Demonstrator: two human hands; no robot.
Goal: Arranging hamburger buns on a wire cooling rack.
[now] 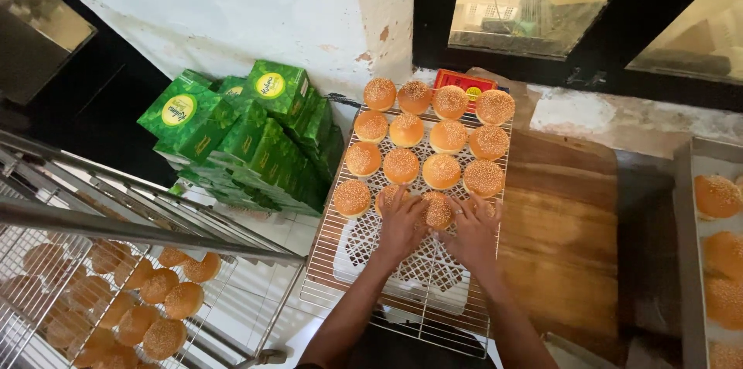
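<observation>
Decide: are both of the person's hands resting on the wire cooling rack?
Yes, the left hand and right hand lie on the wire cooling rack among sesame buns.

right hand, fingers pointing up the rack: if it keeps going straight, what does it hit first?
Probably the sesame bun at the right end of the next row on the wire rack. The right hand points up and slightly left; depth unclear.

Both hands, left hand (pixel 402 223) and right hand (pixel 474 231), rest on sesame buns (pixel 438 211) on a wire rack (pixel 433 315).

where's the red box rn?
In the head view, the red box sits at the far end of the wire cooling rack, behind the top row of sesame buns, below the window frame.
</observation>
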